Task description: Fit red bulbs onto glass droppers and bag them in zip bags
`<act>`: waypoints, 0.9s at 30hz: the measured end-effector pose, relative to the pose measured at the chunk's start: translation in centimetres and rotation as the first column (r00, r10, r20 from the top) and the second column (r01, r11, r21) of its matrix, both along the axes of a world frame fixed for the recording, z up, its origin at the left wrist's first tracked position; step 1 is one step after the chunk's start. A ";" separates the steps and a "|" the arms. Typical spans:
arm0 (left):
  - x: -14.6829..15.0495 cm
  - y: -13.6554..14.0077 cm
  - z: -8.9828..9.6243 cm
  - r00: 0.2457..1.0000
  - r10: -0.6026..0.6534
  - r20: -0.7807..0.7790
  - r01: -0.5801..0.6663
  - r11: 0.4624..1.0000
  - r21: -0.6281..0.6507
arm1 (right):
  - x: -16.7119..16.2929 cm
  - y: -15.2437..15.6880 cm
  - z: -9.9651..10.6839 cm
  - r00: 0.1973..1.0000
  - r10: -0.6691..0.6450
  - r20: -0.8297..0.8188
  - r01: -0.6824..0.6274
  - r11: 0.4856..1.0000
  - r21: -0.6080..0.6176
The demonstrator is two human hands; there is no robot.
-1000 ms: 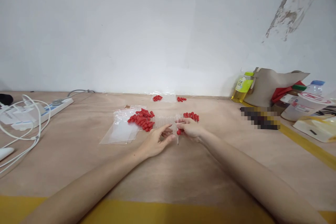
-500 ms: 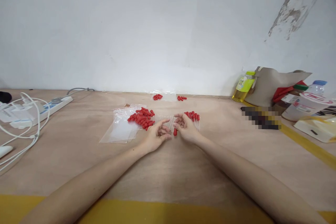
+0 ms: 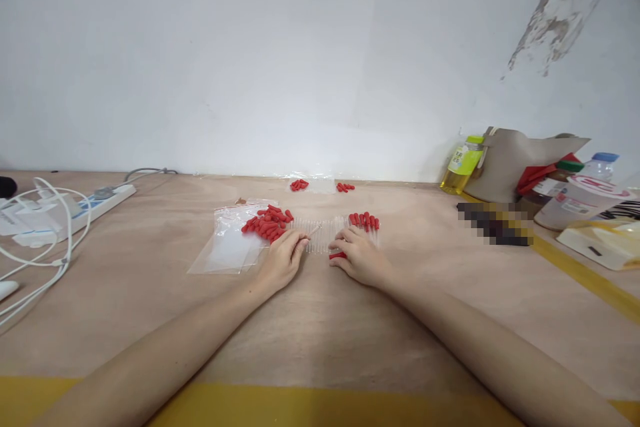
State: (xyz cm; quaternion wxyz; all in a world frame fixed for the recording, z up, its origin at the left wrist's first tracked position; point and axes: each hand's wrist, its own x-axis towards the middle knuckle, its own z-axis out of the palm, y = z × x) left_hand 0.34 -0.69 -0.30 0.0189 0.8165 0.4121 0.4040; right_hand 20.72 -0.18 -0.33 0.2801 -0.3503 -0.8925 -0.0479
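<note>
My left hand (image 3: pixel 284 257) is closed, its thumb and fingers pinching a thin clear glass dropper tube (image 3: pixel 315 230) whose free end points up and to the right. Opposite it, my right hand (image 3: pixel 361 256) holds a red rubber bulb (image 3: pixel 337 255) between thumb and fingers, its tip pointing left. Between the hands lies a row of clear tubes (image 3: pixel 324 238), side by side on the table. A heap of loose red rubber bulbs (image 3: pixel 267 221) lies beyond my left hand. Past my right hand, several tubes carry red bulbs (image 3: pixel 367 221) on their far ends.
Clear plastic bags (image 3: pixel 227 250) lie left of the heap. Two small groups of red bulbs (image 3: pixel 299 185) rest by the wall. A power strip (image 3: pixel 103 207) with white cables is at left; a yellow-green bottle (image 3: pixel 463 165), a grey bag (image 3: pixel 495 163) and a plastic cup (image 3: pixel 570 203) stand at right.
My left fingers, spread before, have closed on a tube. My right hand has shifted slightly, and the red bulb in it has turned from pointing toward me to pointing left.
</note>
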 end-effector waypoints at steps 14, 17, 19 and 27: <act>-1.4 1.0 -1.8 0.960 -0.001 -0.278 0.083 0.956 0.282 | 0.8 -0.8 -0.6 0.974 -0.124 -0.190 0.134 0.990 0.041; -1.2 0.8 -1.5 0.957 -0.023 -0.290 0.110 0.951 0.290 | 0.7 -0.9 -0.5 0.968 -0.110 -0.224 0.118 0.993 0.020; -1.1 0.7 -1.4 0.957 -0.035 -0.287 0.119 0.952 0.282 | 0.6 -1.0 -0.5 0.965 -0.108 -0.241 0.112 0.994 0.003; -0.8 0.6 -1.1 0.950 -0.046 -0.308 0.145 0.941 0.306 | 0.4 -0.8 -1.1 0.935 0.000 -0.356 -0.051 0.990 -0.134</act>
